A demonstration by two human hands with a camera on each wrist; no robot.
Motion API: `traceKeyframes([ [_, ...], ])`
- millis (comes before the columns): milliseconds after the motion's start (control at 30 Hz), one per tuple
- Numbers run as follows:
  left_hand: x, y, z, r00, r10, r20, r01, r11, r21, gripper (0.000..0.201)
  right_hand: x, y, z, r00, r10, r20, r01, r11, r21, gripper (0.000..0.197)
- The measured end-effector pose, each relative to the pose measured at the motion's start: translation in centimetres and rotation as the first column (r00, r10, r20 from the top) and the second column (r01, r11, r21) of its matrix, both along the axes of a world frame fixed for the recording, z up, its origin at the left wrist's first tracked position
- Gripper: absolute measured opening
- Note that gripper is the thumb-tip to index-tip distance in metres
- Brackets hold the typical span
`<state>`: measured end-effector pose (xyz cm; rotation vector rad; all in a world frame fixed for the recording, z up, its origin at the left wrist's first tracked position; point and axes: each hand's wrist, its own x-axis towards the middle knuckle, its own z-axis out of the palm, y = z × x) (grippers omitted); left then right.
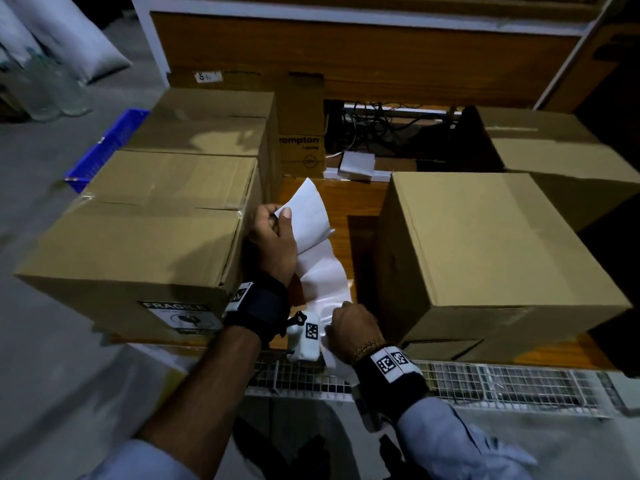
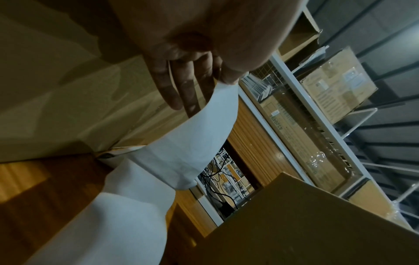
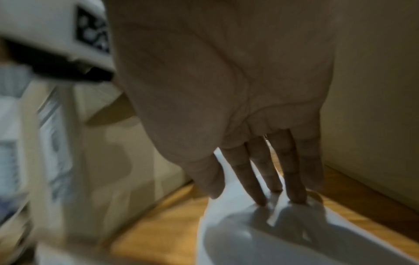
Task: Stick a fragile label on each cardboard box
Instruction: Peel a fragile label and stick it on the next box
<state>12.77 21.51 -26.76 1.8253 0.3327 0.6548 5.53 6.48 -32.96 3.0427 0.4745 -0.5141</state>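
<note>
A long white label strip runs over the wooden table between two cardboard boxes. My left hand pinches its upper end between thumb and fingers, and the strip curls away below them. My right hand rests near the table's front edge, its straight fingertips pressing on the strip. The near left box carries a FRAGILE label on its front face. I see no label on the right box.
A second box stands behind the left one, another at the far right, and a tall printed carton at the back. Cables and small white boxes lie behind. A blue crate is at left; wire mesh is below the front edge.
</note>
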Motion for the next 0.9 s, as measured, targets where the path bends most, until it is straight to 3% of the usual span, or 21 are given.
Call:
traceKeyframes([
  [67, -0.7, -0.3, -0.3, 0.996, -0.085, 0.0, 0.085, 0.996, 0.026, 0.016, 0.4, -0.3, -0.2, 0.99, -0.14, -0.003, 0.136, 0.96, 0.244, 0.032],
  [100, -1.3, -0.6, -0.8, 0.989, -0.149, -0.019, 0.15, 0.985, 0.09, 0.012, 0.7, -0.5, -0.3, 0.971, -0.239, -0.01, 0.224, 0.895, 0.385, 0.029],
  [167, -2.5, -0.7, -2.5, 0.955, -0.285, -0.081, 0.295, 0.932, 0.21, 0.008, 1.0, -0.9, -0.5, 0.901, -0.426, -0.078, 0.376, 0.68, 0.63, 0.025],
  [233, -3.7, -0.7, -4.7, 0.917, -0.385, -0.107, 0.4, 0.882, 0.248, 0.011, 1.1, -1.1, -0.4, 0.801, -0.549, -0.237, 0.498, 0.394, 0.773, 0.04],
  [267, -4.2, -0.7, -6.0, 0.899, -0.419, -0.126, 0.437, 0.867, 0.239, 0.012, 1.2, -1.1, -0.1, 0.75, -0.563, -0.347, 0.552, 0.243, 0.798, 0.05],
  [300, -4.9, -0.8, -7.0, 0.878, -0.451, -0.16, 0.477, 0.851, 0.219, 0.011, 1.3, -1.0, 0.0, 0.703, -0.555, -0.444, 0.607, 0.143, 0.782, 0.06],
  [333, -5.4, -0.8, -7.9, 0.854, -0.479, -0.204, 0.515, 0.833, 0.201, 0.012, 1.4, -1.1, 0.2, 0.672, -0.542, -0.505, 0.651, 0.105, 0.752, 0.07],
  [467, -7.1, -0.3, -9.7, 0.762, -0.59, -0.268, 0.644, 0.735, 0.212, 0.02, 1.4, -1.4, 0.1, 0.596, -0.496, -0.631, 0.755, 0.077, 0.652, 0.075],
  [533, -7.4, 0.1, -9.8, 0.713, -0.618, -0.33, 0.697, 0.676, 0.239, 0.027, 1.3, -1.4, -0.5, 0.567, -0.508, -0.648, 0.774, 0.061, 0.63, 0.059],
  [600, -7.3, 0.4, -9.8, 0.628, -0.604, -0.491, 0.759, 0.616, 0.212, 0.043, 1.3, -1.3, -1.4, 0.559, -0.548, -0.622, 0.763, 0.046, 0.645, 0.025],
  [700, -7.0, 0.8, -9.5, 0.555, -0.58, -0.596, 0.77, 0.63, 0.104, 0.075, 1.3, -1.1, -2.6, 0.538, -0.606, -0.586, 0.784, 0.105, 0.612, 0.019],
  [800, -6.2, 0.7, -9.5, 0.604, -0.554, -0.573, 0.722, 0.685, 0.099, 0.093, 1.3, -1.1, -3.0, 0.523, -0.623, -0.581, 0.793, 0.106, 0.6, 0.016],
  [900, -4.5, 0.2, -10.3, 0.736, -0.492, -0.464, 0.615, 0.773, 0.155, 0.067, 0.9, -1.4, -2.7, 0.532, -0.615, -0.582, 0.814, 0.183, 0.551, 0.03],
])
